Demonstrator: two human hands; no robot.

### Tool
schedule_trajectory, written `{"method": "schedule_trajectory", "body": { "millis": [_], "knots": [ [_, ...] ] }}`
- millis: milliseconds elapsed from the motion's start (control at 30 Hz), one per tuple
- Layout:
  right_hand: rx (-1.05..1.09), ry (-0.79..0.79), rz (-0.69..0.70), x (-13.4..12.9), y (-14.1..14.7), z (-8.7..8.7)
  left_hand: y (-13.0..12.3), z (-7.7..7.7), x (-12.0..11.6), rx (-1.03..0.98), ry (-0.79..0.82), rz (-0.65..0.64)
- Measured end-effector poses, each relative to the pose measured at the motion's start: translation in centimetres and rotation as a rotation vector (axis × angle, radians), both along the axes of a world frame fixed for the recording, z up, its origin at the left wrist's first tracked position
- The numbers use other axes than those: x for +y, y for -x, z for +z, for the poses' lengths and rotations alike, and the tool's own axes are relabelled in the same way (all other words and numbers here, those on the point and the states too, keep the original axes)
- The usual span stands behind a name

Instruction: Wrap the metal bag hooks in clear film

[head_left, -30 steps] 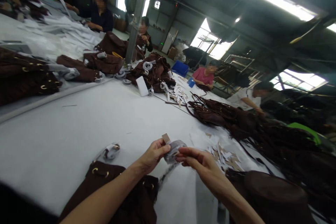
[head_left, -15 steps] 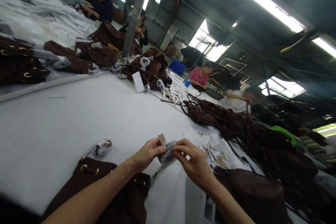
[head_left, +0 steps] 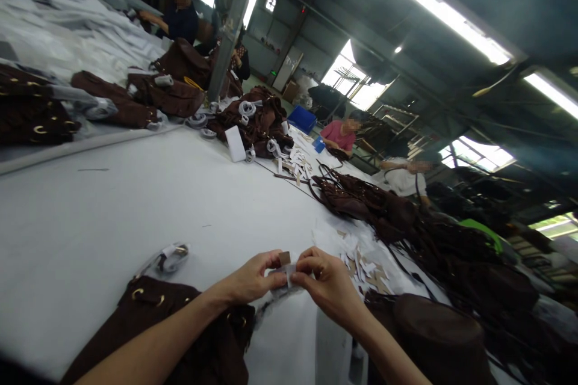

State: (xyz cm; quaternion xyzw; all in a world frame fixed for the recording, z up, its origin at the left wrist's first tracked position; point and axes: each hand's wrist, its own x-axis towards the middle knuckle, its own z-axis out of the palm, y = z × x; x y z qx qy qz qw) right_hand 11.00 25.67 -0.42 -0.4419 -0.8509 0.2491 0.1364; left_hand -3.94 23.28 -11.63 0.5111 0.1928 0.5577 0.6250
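Note:
My left hand (head_left: 253, 278) pinches a plastic-wrapped strap (head_left: 277, 293) between thumb and fingers. Above its thumb a small brown card tab (head_left: 284, 258) sticks out. My right hand (head_left: 329, 280) is closed at the fingertips on the edge of a small white strip (head_left: 290, 277), which lies against the wrapped strap. The fingers partly hide both. From there the strap runs down toward a dark brown bag (head_left: 180, 337) with gold eyelets, beneath my left forearm. Another wrapped, coiled strap end (head_left: 174, 257) lies on the table by the bag's upper left.
The white table (head_left: 135, 210) has loose white and brown strips (head_left: 368, 267) scattered on its right side. Brown bags (head_left: 438, 331) are piled along the right, and more bags (head_left: 253, 120) with coiled straps at the back near a metal post (head_left: 232, 30). Several people work beyond.
My right fingers have moved in close to my left thumb. The white strip now shows between the hands, where the grey wrapped coil showed before. The view has shifted slightly.

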Motion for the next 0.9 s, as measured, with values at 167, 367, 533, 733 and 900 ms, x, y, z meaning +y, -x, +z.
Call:
{"method": "schedule_trajectory", "body": {
  "millis": [167,367,533,733,900],
  "knots": [
    [-0.055,0.205,-0.127,0.0,-0.1,0.0,-0.1,0.2,-0.3,0.112,-0.043,-0.055],
    [-0.162,0.410,-0.211,0.5,-0.1,0.3,-0.5,-0.4,-0.4,0.229,-0.009,-0.015],
    [-0.095,0.461,-0.255,1.0,-0.3,0.2,-0.7,-0.4,-0.5,0.181,0.141,-0.040],
    [0.024,0.477,-0.195,1.4,-0.9,-0.2,-0.9,-0.1,-0.7,0.147,0.222,-0.050],
    [-0.102,0.353,-0.104,1.2,-0.8,-0.1,-1.5,-0.3,-0.8,0.218,0.265,0.022]
  ]
}}
